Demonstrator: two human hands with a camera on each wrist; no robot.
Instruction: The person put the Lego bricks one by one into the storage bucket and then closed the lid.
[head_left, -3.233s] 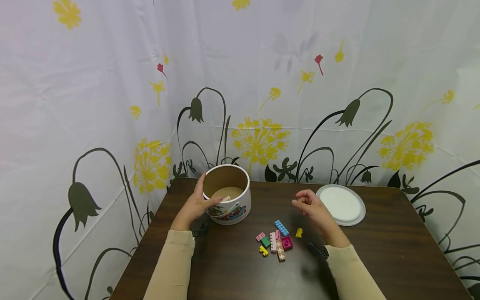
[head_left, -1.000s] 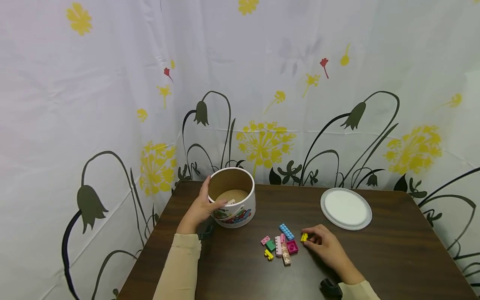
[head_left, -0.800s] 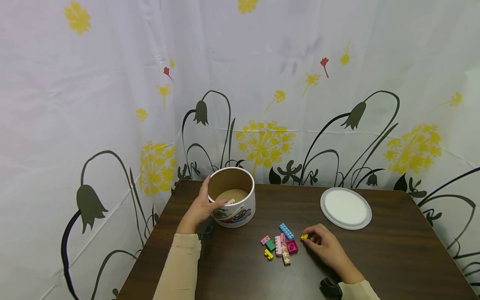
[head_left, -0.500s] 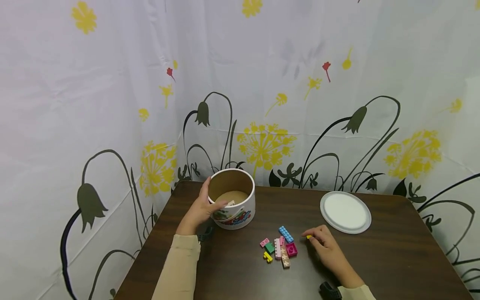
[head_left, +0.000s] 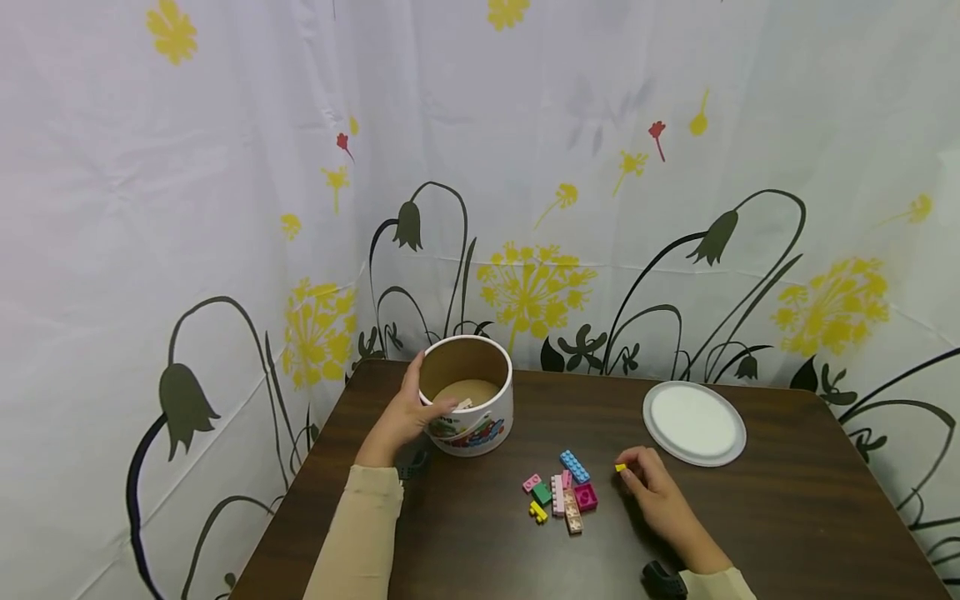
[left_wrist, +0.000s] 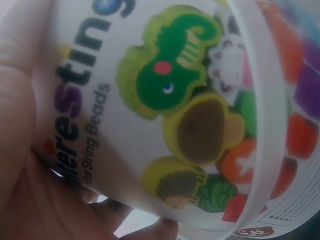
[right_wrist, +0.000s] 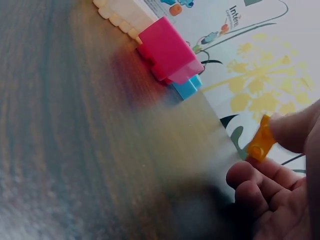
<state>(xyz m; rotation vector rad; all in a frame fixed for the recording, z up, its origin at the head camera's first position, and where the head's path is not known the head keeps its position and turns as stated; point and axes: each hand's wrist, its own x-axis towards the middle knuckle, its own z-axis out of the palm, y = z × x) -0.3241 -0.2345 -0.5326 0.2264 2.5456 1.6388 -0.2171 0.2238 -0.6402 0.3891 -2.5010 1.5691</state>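
My left hand (head_left: 401, 418) grips the near left rim of a round white tub (head_left: 489, 422), thumb over the edge and fingers round its side. Printed cartoon beads and lettering cover the tub's wall, and a small pale piece (head_left: 465, 404) lies inside. Between thumb and fingers, my right hand (head_left: 655, 492) pinches a small yellow toy brick (right_wrist: 262, 140), held just above the table in the right wrist view. Left of that hand lies a loose group of toy bricks: blue (head_left: 574, 467), magenta (head_left: 586, 497), green (head_left: 542, 493), peach (head_left: 573, 512), several pink ones and another yellow (head_left: 537, 512).
A round white lid (head_left: 694, 423) lies on the brown wooden table (head_left: 810, 500), behind and right of my right hand. A flower-printed curtain (head_left: 600, 167) hangs along the table's back edge. A dark wrist camera (head_left: 663, 581) sits at my right sleeve.
My right hand has come down to the lone yellow brick, taken hold of it, and shifted slightly right and back with it. The left hand stays on the tub.
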